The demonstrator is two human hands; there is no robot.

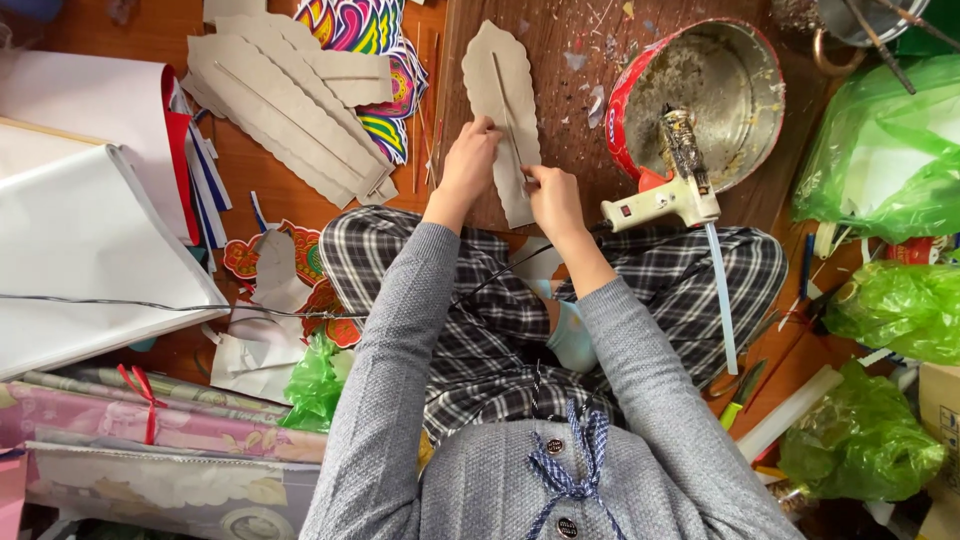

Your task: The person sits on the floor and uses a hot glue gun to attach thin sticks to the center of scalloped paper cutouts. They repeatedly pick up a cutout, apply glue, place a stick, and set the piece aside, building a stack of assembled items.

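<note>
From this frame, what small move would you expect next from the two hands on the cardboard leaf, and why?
Probably pressing along the thin stick toward the far tip. The left hand and right hand both pinch it near the lower part of the grey cardboard leaf, while its upper length lies untouched. The glue gun rests on the tin's rim, set aside, which suggests glue is already down.

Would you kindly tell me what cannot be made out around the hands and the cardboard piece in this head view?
- Lower end of the cardboard leaf shape: covered by the left hand and right hand.
- Thin stick on it: its lower end is hidden between the hands.
- Glue gun: nozzle tip lost inside the round tin.
- Metal pot: cut off by the top edge.
</note>
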